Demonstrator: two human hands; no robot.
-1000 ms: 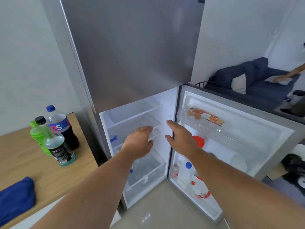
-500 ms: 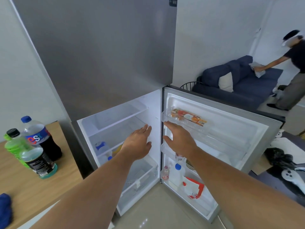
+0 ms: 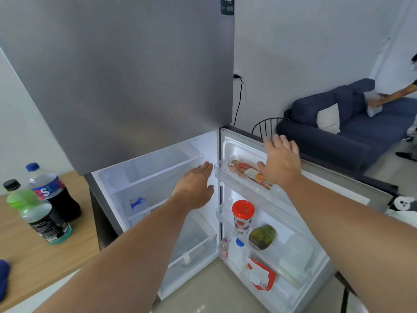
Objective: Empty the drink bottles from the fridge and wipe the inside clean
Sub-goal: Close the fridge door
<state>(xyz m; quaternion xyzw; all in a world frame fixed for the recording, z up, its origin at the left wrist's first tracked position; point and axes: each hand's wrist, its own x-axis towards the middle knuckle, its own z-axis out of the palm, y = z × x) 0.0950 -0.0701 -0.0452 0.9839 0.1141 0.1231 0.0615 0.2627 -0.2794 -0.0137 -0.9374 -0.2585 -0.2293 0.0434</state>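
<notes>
A: Where are the bottles?

B: Three stand on the table (image 3: 33, 256) at nine o'clock of the fridge (image 3: 158, 177): a cola bottle (image 3: 50, 193), a green bottle (image 3: 17, 197) and a dark-labelled bottle (image 3: 45, 222), parked clear of the opening. One blue-capped bottle (image 3: 136, 205) sits on a lower shelf inside; I think it is a water bottle, but the shelf front blurs it.

A: And the hands?

B: Both empty, fingers spread wide. The left hand (image 3: 194, 188) hovers flat at the compartment mouth, likely reaching for that bottle. The right hand (image 3: 281, 159) is at the top of the door (image 3: 338, 184), over the packet (image 3: 248, 171) in the top bin, probably steadying it open.

A: Anything else?

B: A red-lidded cup (image 3: 242, 216) at six o'clock of the packet. A blue cloth (image 3: 3, 276) waits on the table's near edge for wiping.
</notes>
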